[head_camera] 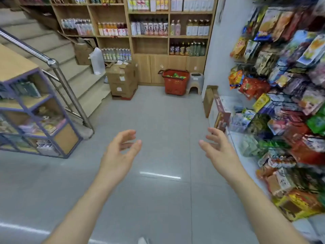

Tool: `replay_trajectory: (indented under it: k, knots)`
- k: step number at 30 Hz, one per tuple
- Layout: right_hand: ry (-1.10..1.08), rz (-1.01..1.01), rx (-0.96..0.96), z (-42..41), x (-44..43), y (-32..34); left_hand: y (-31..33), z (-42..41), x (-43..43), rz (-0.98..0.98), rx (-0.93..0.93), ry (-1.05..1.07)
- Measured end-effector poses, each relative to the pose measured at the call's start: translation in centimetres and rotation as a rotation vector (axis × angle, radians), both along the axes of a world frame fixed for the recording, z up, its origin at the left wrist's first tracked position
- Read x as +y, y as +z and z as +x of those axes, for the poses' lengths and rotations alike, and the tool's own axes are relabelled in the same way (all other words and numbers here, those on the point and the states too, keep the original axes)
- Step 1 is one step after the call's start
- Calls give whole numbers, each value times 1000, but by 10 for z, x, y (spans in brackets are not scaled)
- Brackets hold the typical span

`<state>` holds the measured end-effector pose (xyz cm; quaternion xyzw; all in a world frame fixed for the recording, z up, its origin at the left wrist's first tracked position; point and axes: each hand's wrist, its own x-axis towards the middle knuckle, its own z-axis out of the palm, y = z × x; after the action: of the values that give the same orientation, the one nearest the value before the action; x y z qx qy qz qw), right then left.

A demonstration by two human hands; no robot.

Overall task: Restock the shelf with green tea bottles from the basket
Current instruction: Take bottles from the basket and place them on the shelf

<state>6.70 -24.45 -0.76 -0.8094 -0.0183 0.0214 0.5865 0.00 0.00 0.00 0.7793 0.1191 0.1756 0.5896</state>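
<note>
A red basket (pixel 175 83) stands on the floor at the foot of the wooden shelf unit (pixel 150 36), far ahead of me. Green tea bottles (pixel 175 75) lie inside it, only their green tops showing. More green bottles (pixel 197 49) stand on the lower right shelf, and the compartment to their left is bare. My left hand (pixel 121 152) and my right hand (pixel 218 148) are stretched out in front of me over the grey floor, fingers loosely curled, both holding nothing and well short of the basket.
A grey plastic stool (pixel 196 81) sits right of the basket. Stacked cardboard boxes (pixel 122 80) stand to its left. A staircase with a metal handrail (pixel 52 63) and a small purple-framed shelf (pixel 31 110) fill the left. A snack rack (pixel 284 103) lines the right.
</note>
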Motion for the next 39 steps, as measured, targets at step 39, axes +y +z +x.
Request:
replay_trajectory:
  k: [39]
  knots:
    - [36, -790, -75, 1138, 158, -92, -55, 1194, 224, 811, 273, -291]
